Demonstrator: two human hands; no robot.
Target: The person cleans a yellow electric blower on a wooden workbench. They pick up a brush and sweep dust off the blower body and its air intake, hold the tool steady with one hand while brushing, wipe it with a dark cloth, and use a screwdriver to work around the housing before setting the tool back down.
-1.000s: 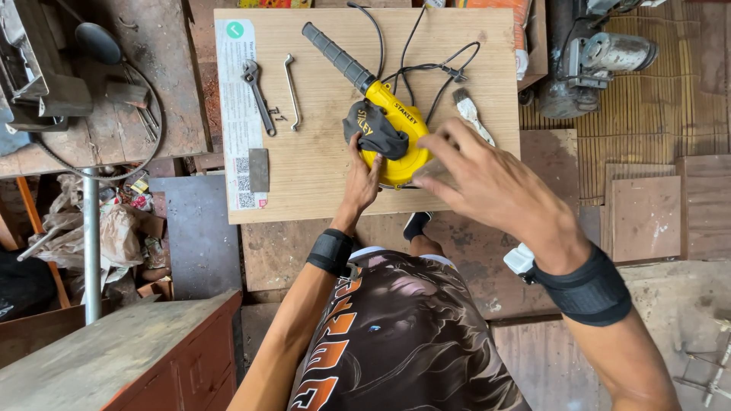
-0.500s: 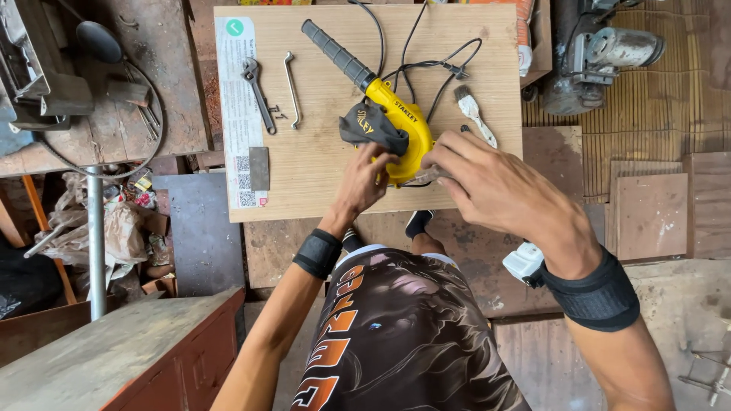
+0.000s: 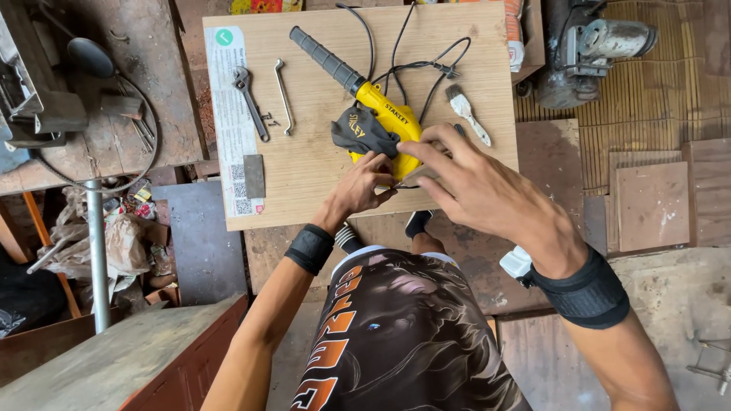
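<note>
**Both hands close in on the yellow tool**

Since half a second ago, both hands have drawn together at the near end of the yellow power tool, which lies on the wooden board. Left hand pinches at its base; right hand rests curled beside it (grip contents unclear). An adjustable wrench and paintbrush lie nearby.

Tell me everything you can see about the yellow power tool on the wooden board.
The yellow power tool lies flat on the wooden board, set diagonally. Its long black ribbed nozzle points to the upper left. The body looks like yellow plastic with a black part on its left side. A black cable loops behind it. The left hand and right hand touch its near end, hiding that part.
</note>
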